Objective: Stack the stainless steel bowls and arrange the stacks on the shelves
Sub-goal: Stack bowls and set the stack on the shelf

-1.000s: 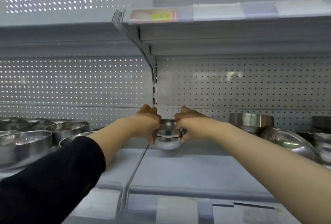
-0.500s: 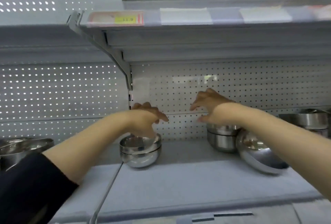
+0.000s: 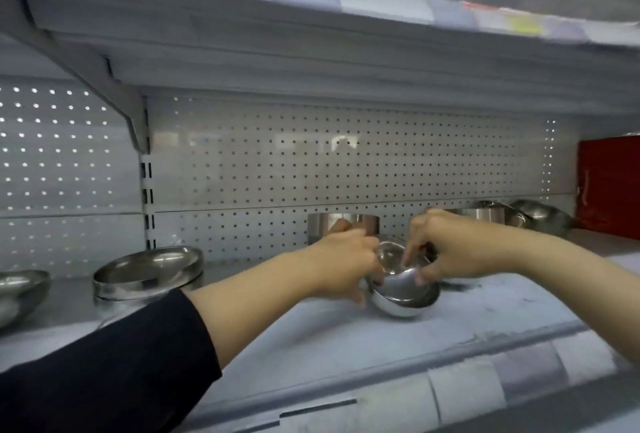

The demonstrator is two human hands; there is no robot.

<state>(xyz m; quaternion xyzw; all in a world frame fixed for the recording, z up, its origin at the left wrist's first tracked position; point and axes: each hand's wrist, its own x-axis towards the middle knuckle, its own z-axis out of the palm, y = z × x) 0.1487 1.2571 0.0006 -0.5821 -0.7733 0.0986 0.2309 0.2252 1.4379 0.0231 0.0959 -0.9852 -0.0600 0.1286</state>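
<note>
A shiny round steel bowl [image 3: 403,290] sits tilted toward me on the grey shelf [image 3: 346,339], right of centre. My left hand [image 3: 346,264] grips its left rim, fingers curled down its side. My right hand [image 3: 440,249] pinches its right rim from above. At the left stands a stack of two steel bowls [image 3: 149,275], free of both hands. A taller straight-walled steel bowl [image 3: 343,224] stands behind my left hand, against the pegboard.
More steel bowls [image 3: 512,216] lie at the back right, one tipped on its side [image 3: 543,216]. Part of another bowl [image 3: 20,290] shows at the far left. A red panel [image 3: 609,183] closes the right end. The upper shelf [image 3: 311,51] hangs low overhead.
Both hands left the stack of two bowls at the left and moved right. They now hold the tilted bowl. The view swung right and closer to the shelf.
</note>
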